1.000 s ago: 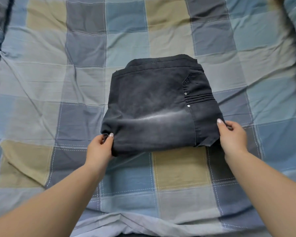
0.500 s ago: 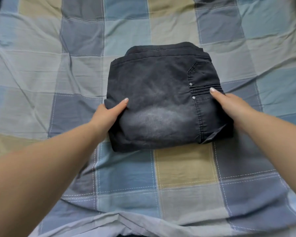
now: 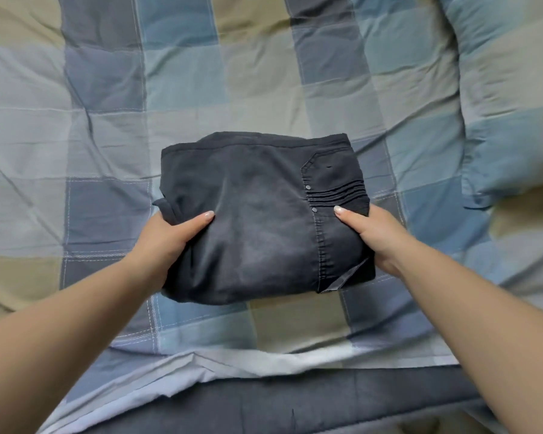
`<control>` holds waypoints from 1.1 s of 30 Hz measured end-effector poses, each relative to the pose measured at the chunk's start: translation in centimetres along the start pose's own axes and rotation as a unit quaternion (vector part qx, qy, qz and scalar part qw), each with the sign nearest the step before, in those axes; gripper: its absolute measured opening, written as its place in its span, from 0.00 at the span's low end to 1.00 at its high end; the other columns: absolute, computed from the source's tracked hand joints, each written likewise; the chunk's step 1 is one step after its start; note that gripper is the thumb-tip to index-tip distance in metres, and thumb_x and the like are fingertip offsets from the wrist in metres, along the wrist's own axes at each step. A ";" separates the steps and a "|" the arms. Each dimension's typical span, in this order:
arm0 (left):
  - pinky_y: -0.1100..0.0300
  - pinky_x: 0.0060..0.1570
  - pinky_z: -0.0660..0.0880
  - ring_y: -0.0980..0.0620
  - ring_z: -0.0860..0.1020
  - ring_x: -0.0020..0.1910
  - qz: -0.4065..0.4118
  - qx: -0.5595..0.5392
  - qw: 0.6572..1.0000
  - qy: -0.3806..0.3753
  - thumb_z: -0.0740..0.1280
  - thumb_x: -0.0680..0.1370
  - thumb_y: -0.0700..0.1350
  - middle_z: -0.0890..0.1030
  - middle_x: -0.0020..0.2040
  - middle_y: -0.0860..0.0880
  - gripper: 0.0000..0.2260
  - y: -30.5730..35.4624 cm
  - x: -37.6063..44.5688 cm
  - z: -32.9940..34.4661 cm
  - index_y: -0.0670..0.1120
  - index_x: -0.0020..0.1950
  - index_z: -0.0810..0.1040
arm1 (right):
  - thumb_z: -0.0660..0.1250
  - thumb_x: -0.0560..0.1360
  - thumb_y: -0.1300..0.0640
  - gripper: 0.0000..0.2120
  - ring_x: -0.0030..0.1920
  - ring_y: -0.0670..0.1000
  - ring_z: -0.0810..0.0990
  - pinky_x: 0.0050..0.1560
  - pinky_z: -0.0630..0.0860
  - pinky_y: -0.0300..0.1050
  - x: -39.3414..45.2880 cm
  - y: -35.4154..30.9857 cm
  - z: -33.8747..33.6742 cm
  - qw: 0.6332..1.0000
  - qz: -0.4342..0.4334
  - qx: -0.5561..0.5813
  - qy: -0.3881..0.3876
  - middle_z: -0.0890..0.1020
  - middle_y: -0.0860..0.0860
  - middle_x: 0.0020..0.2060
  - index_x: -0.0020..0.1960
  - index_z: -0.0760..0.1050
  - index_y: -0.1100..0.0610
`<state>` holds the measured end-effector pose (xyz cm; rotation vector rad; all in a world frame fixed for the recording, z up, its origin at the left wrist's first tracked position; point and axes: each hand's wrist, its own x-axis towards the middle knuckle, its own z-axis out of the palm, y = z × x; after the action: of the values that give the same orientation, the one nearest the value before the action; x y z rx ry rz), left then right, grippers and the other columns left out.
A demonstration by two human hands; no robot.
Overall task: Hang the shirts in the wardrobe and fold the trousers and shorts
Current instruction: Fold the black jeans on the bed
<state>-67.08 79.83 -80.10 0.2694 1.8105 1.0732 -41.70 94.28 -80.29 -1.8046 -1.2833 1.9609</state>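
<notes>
1. The jeans (image 3: 264,220) are dark grey and folded into a thick, nearly square bundle. They sit over the middle of the checked quilt (image 3: 107,89), nearer its front edge than its far edge.
2. The left hand (image 3: 166,236) grips the bundle's left side, just forward of the middle of that side. Its thumb lies flat on the top face and points inward. The other fingers go around the edge and are hidden, so the hand is closed on the fabric.
3. The right hand (image 3: 373,236) grips the right side at about the same level. Its thumb rests on top, touching the stitched seam beside the lower rivet (image 3: 314,209). The rest of the fingers are tucked out of sight around the right edge.
4. So the bundle lies between the two hands. Most of its width is open between the thumbs, and its far half reaches beyond both grips.
5. A pocket (image 3: 329,173) with ribbed stitching shows at the far right corner of the bundle. The waistband runs along the far edge.
6. A loose hem pokes out at the front right corner, just below the right wrist.
7. Whether the bundle rests on the quilt or is raised a little off it cannot be told.
8. A pillow (image 3: 508,98) in the same check pattern lies at the quilt's far right corner, well apart from the jeans.
9. Along the front edge, a pale sheet (image 3: 201,368) shows under the quilt.
</notes>
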 end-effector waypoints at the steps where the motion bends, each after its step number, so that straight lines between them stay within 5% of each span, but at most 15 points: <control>1: 0.61 0.47 0.76 0.59 0.83 0.46 -0.004 0.005 1.000 -0.001 0.74 0.72 0.47 0.84 0.48 0.57 0.13 0.1 -0.9 -0.3 0.52 0.55 0.79 | 0.68 0.76 0.55 0.03 0.49 0.49 0.82 0.50 0.78 0.45 -1.3 0.2 -0.3 1.000 0.005 0.010 -0.002 0.84 0.48 0.48 0.49 0.78 0.51; 11: 0.54 0.49 0.77 0.50 0.83 0.48 -0.055 0.082 0.990 -0.104 0.73 0.72 0.45 0.85 0.48 0.51 0.12 0.9 -14.2 -4.2 0.48 0.55 0.80 | 0.67 0.76 0.58 0.07 0.49 0.48 0.83 0.49 0.77 0.42 -20.6 8.3 1.3 0.986 0.050 0.147 0.061 0.85 0.48 0.48 0.53 0.79 0.53; 18: 0.63 0.39 0.79 0.57 0.83 0.42 -0.016 0.141 0.968 -0.209 0.71 0.74 0.41 0.86 0.43 0.55 0.08 4.3 -25.8 -8.1 0.49 0.52 0.79 | 0.66 0.76 0.59 0.08 0.50 0.50 0.83 0.50 0.77 0.45 -38.7 11.0 5.0 0.945 0.042 0.292 0.145 0.85 0.50 0.49 0.55 0.78 0.55; 22: 0.60 0.43 0.77 0.59 0.83 0.42 -0.005 0.197 0.947 -0.253 0.72 0.73 0.44 0.85 0.45 0.55 0.11 5.4 -31.5 -9.6 0.50 0.55 0.79 | 0.66 0.77 0.59 0.06 0.48 0.48 0.83 0.49 0.78 0.43 -48.4 12.6 7.9 0.915 0.060 0.346 0.200 0.85 0.50 0.47 0.53 0.78 0.55; 30: 0.60 0.42 0.76 0.53 0.82 0.47 0.012 0.315 0.861 -0.399 0.73 0.73 0.44 0.84 0.49 0.49 0.07 5.8 -43.4 -8.9 0.48 0.50 0.80 | 0.64 0.78 0.60 0.05 0.47 0.47 0.83 0.48 0.76 0.42 -66.8 17.4 13.7 0.813 0.045 0.473 0.336 0.86 0.46 0.43 0.50 0.78 0.53; 33: 0.56 0.49 0.77 0.50 0.82 0.50 0.026 0.347 0.820 -0.454 0.77 0.69 0.49 0.84 0.50 0.49 0.15 4.7 -47.8 -8.4 0.48 0.53 0.81 | 0.64 0.78 0.59 0.06 0.49 0.48 0.84 0.48 0.77 0.43 -73.1 20.1 16.2 0.774 0.047 0.515 0.366 0.85 0.50 0.48 0.52 0.78 0.56</control>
<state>-51.41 49.44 -45.31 1.0742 1.2081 0.1482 -29.93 27.39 -42.94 -1.6487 0.1621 1.2409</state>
